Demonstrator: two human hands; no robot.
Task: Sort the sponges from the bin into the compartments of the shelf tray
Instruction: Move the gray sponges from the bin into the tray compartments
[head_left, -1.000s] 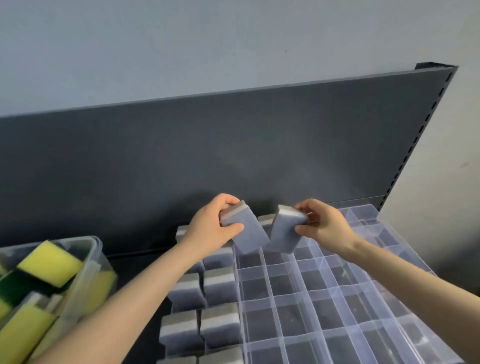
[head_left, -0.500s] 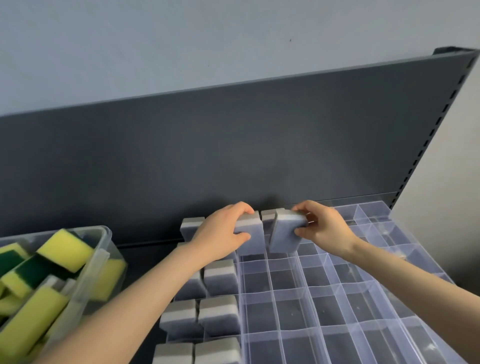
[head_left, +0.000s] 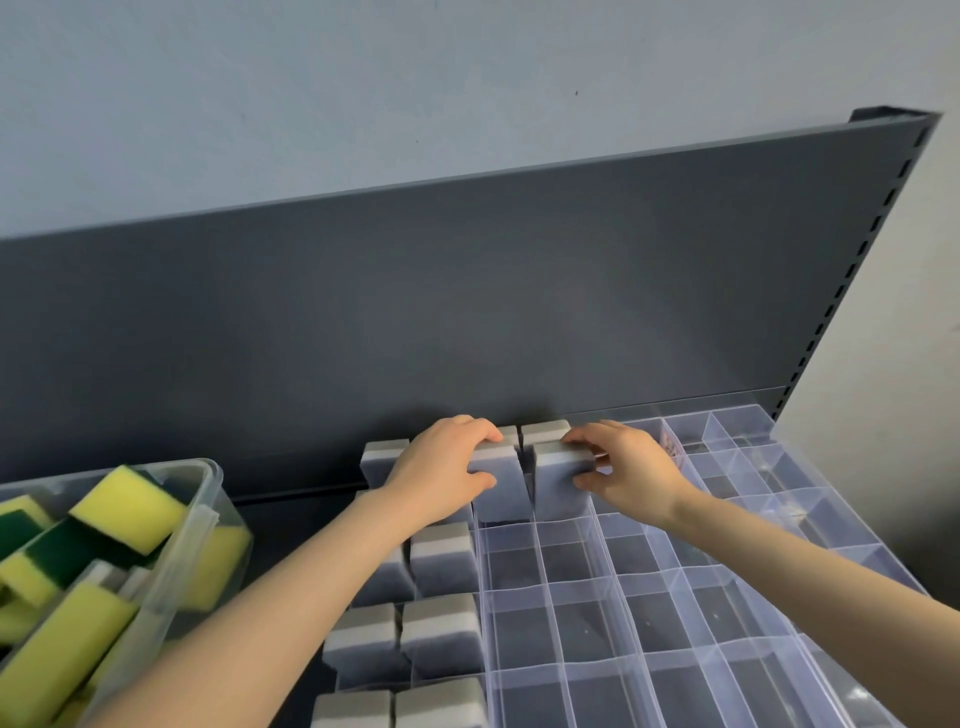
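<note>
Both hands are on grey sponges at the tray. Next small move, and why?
Probably push both down and let go: the left hand grips the left sponge, the right hand the right sponge, each standing in neighbouring back compartments of the tray.

We stretch both bare forearms forward, palms down. Our left hand (head_left: 444, 467) curls over the left grey sponge (head_left: 496, 486), thumb on its near face. Just right of it, our right hand (head_left: 631, 470) pinches the right grey sponge (head_left: 558, 483) likewise.
</note>
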